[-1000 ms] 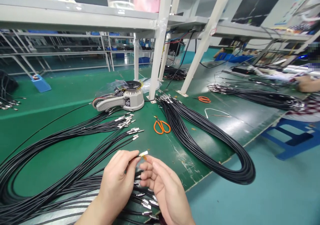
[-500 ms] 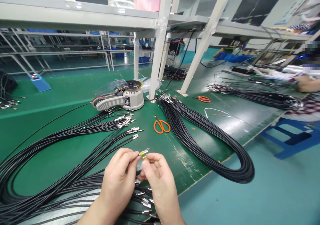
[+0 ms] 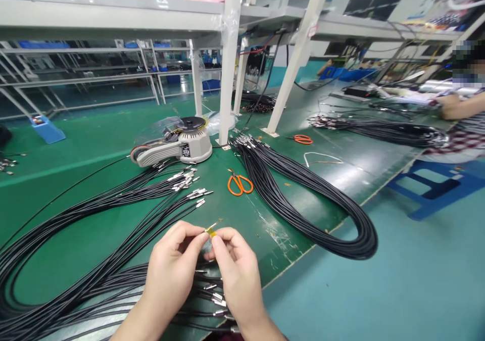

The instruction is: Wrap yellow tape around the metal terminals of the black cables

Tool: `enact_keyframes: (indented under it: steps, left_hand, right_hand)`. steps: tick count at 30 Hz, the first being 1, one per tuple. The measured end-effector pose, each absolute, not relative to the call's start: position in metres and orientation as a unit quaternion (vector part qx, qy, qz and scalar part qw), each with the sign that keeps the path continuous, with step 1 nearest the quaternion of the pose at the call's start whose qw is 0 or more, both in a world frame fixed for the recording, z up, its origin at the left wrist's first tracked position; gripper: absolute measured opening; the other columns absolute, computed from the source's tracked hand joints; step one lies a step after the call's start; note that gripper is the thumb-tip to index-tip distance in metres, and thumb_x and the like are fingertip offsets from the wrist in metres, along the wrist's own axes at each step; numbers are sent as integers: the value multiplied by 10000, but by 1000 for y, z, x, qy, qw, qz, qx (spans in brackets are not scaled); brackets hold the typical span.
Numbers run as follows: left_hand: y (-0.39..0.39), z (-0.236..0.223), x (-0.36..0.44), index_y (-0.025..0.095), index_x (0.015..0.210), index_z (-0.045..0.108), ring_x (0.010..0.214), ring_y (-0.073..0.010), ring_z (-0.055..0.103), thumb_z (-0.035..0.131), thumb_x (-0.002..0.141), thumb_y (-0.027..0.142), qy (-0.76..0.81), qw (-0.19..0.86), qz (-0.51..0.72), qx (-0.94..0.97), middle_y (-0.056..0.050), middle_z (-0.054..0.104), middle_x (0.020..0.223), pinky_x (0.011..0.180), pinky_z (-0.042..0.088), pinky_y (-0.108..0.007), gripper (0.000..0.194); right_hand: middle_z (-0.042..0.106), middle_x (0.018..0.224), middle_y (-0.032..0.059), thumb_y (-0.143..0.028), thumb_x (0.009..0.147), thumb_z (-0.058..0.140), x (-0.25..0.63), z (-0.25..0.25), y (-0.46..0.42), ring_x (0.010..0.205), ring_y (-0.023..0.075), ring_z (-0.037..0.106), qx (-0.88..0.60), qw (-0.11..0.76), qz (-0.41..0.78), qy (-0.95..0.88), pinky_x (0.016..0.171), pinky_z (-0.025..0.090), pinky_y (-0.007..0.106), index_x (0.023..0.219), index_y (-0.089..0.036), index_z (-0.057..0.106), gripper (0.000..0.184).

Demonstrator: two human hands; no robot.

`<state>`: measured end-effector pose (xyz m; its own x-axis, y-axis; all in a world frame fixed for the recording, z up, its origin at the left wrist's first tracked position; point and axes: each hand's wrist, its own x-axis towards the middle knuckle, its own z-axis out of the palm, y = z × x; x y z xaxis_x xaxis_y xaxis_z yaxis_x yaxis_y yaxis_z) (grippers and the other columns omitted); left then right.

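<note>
My left hand [image 3: 170, 268] pinches the end of a black cable, with a small metal connector [image 3: 210, 227] sticking out past the fingertips. A strip of yellow tape [image 3: 212, 234] lies against that connector, and my right hand [image 3: 239, 273] is closed on it between thumb and fingers. The two hands nearly touch over the bench's front. Below them spread several black cables [image 3: 125, 275] with metal ends, partly hidden by my hands and forearms. Beyond lies a pair of orange-handled scissors [image 3: 245, 185].
A grey tape dispenser [image 3: 199, 149] stands on the green bench behind the left cables. To the right are a looped cable bundle [image 3: 341, 217] and second orange scissors [image 3: 303, 139]. White posts [image 3: 230, 68] carry a shelf. A co-worker's arm [image 3: 460, 107] and blue stool [image 3: 435, 184] are farther right.
The yellow tape, which stuck out from the connector before, now lies closer around it. My right fingertips have moved up to the connector. The view has shifted slightly.
</note>
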<state>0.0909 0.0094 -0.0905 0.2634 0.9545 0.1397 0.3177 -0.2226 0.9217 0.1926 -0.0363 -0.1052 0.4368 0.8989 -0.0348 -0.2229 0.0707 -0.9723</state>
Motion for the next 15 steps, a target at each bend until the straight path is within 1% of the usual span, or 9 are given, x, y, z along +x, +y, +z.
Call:
enact_keyframes:
  steps: [3,6,11,15]
  left_hand:
    - [10,-86,92,188,685,662,489,-92,491,622,749,351,498,452,365,643,27,579,597,437,379,-191,180]
    - [11,-83,93,169,684,656,416,-74,428,635,717,396,515,491,347,611,42,536,523,403,346,-190,231]
    - [11,-84,96,149,688,631,380,-74,418,643,691,429,516,529,342,581,57,490,458,391,343,-194,280]
    - [12,-87,98,151,696,629,367,-73,409,630,710,429,517,526,344,581,58,491,460,379,338,-200,279]
  right_hand:
    - [604,681,3,-295,807,574,193,-106,-34,615,139,567,-540,657,420,-317,588,493,251,745,-160,585,149]
    - [608,683,7,-289,791,583,194,-107,-34,633,151,573,-547,656,414,-315,599,500,265,729,-160,582,143]
    - [617,682,2,-280,781,588,196,-107,-34,623,144,582,-554,656,401,-320,597,492,256,723,-165,584,129]
    - [605,660,-7,-270,784,580,196,-104,-33,613,135,573,-561,652,385,-334,586,477,240,701,-168,572,132]
